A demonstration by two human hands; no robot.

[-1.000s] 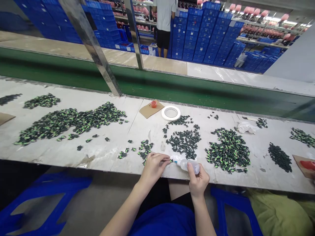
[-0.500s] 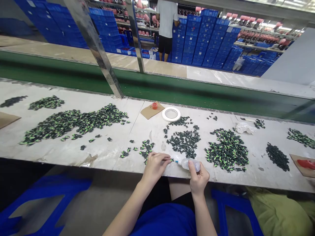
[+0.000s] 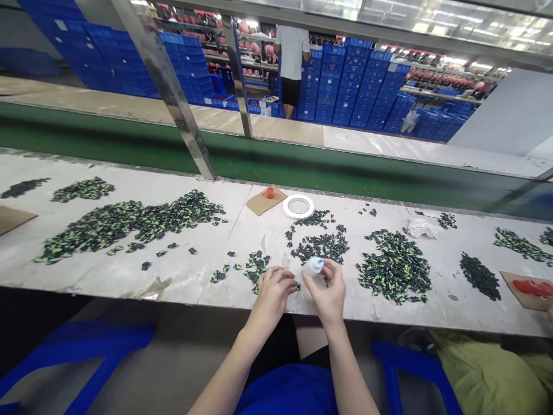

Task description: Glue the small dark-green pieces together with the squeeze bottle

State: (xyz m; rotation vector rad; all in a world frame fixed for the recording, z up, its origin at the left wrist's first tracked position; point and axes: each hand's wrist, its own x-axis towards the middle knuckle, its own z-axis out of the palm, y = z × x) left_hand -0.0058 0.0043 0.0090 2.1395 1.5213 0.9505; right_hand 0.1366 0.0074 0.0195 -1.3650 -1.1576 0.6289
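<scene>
My left hand (image 3: 273, 289) is closed near the table's front edge, its fingertips pinching a small black-and-green piece (image 3: 297, 286). In my right hand (image 3: 329, 291) is a small whitish squeeze bottle (image 3: 311, 266) with a blue tip, tilted so the tip points up and away from the piece. Just left of my left hand lies a small cluster of black-and-green pieces (image 3: 256, 264). Beyond the bottle is a loose heap of small black parts (image 3: 324, 246). A larger heap of black-and-green pieces (image 3: 394, 268) spreads to the right of my right hand.
A white tape roll (image 3: 298, 206) and a red-lidded pot (image 3: 270, 192) on cardboard (image 3: 259, 203) sit at the back. A long heap of pieces (image 3: 129, 222) covers the left. Crumpled white tissue (image 3: 422, 228) lies right. A metal post (image 3: 190, 129) rises behind; another person stands beyond.
My right hand has turned the bottle from pointing at the piece to tip-up, and moved left. My left hand stays almost in place with the piece.
</scene>
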